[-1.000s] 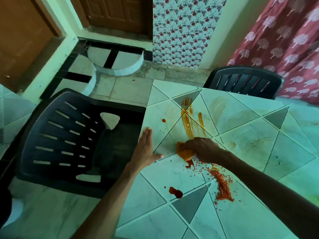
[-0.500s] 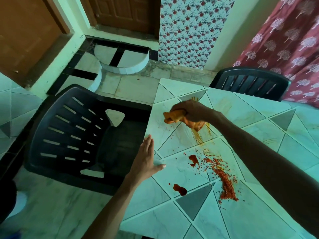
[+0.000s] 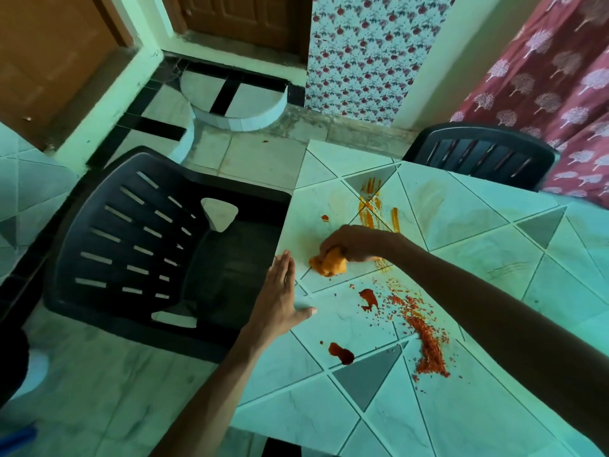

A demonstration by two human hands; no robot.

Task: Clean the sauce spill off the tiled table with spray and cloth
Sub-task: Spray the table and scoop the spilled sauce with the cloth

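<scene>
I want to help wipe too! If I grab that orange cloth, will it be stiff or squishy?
Probably squishy: the orange cloth is crumpled into a soft wad under the right hand. It looks stained with sauce, so it may feel damp and smear your fingers. It is likely light and would flop open when lifted.

Head view, steeply downward (close) over table [image 3: 379, 407]

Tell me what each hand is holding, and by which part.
The right hand grips the bunched orange cloth from above, by its upper part. The left hand holds nothing; it rests flat on the tiled table's edge.
</scene>
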